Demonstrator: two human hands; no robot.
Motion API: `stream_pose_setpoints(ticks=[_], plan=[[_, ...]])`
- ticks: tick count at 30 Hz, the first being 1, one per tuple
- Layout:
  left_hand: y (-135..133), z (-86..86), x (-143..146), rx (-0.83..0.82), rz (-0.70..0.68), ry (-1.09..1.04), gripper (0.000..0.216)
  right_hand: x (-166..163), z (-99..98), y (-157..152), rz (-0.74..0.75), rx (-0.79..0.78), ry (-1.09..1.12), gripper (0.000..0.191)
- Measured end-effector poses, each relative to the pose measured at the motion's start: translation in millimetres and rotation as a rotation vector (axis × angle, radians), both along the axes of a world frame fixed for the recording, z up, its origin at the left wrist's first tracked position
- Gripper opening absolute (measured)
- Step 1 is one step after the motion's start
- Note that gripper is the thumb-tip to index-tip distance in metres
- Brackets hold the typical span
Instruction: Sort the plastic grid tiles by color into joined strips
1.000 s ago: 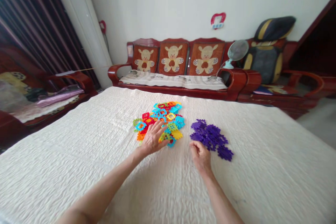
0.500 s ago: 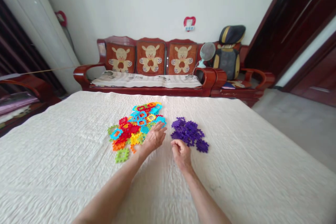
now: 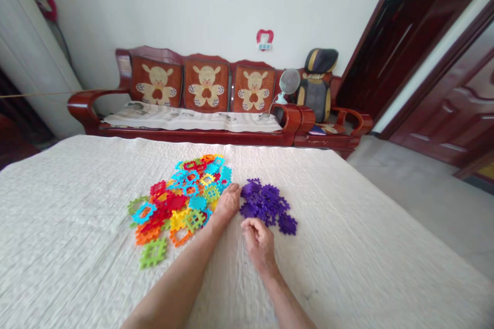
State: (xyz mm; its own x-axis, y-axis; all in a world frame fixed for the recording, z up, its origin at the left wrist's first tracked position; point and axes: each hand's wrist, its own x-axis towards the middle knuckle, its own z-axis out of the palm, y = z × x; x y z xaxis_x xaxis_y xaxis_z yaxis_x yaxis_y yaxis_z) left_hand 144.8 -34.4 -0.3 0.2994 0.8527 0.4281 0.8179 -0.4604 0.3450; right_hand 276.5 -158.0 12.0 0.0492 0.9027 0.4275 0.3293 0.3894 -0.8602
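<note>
My left hand (image 3: pixel 228 202) is between the two piles, back upward, its fingers bent down and drawn together beside the purple pieces. Whatever its fingertips hold is hidden. My right hand (image 3: pixel 259 240) is curled into a loose fist just in front of the purple pile, thumb side up, with nothing showing in it. Purple toothed interlocking plastic pieces (image 3: pixel 266 200) lie heaped to the right. A larger mixed heap of red, blue, yellow, orange and green interlocking pieces (image 3: pixel 175 203) spreads out on the left. One green square piece (image 3: pixel 153 253) lies at its near edge.
Everything lies on a bed-like surface with a white quilted cover (image 3: pixel 347 247). Beyond its far edge stands a red wooden sofa (image 3: pixel 193 136) with bear cushions (image 3: pixel 206 86). A small fan (image 3: pixel 289 82) and a chair with a massage cushion (image 3: pixel 314 97) are to the right.
My left hand has moved off the coloured heap toward the purple pile, and its fingers have drawn in. My right hand stays curled near the purple pieces. The camera view has shifted.
</note>
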Motion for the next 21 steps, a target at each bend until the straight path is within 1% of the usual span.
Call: stream_pose_setpoints(ticks=[1,3,5,6,7,9,11,14,16,19,21], plan=[[1,-2.7,0,0.012,0.002,-0.012,0.036,1,2.5,-1,-0.009,0.019,-0.004,0.017],[1,-7.7,1,0.037,-0.006,-0.050,0.043,7,12.9,6,-0.052,0.105,-0.032,0.018],[2,-10.9,1,0.044,-0.051,-0.083,0.048,17,28.5,27,-0.114,0.244,-0.098,0.021],[3,-11.6,2,0.042,-0.090,-0.098,0.049,23,36.4,41,-0.132,0.288,-0.168,0.022],[3,-11.9,2,0.040,-0.134,-0.113,0.049,29,43.1,58,-0.136,0.299,-0.264,0.024],[5,-11.4,4,0.046,-0.204,-0.144,0.048,41,50.3,92,-0.092,0.251,-0.449,0.028],[6,-10.4,6,0.066,-0.206,-0.159,0.047,49,48.4,118,-0.033,0.154,-0.619,0.025],[6,-9.1,7,0.096,-0.156,-0.163,0.045,57,38.0,135,0.039,0.043,-0.770,0.017],[5,-8.2,7,0.105,-0.157,-0.176,0.043,62,34.0,136,0.101,0.036,-0.784,0.015],[3,-6.2,5,0.101,-0.176,-0.220,0.037,74,35.9,134,0.194,0.030,-0.735,0.017],[1,-4.0,4,0.076,-0.181,-0.255,0.032,81,39.3,134,0.197,-0.011,-0.683,0.018]])
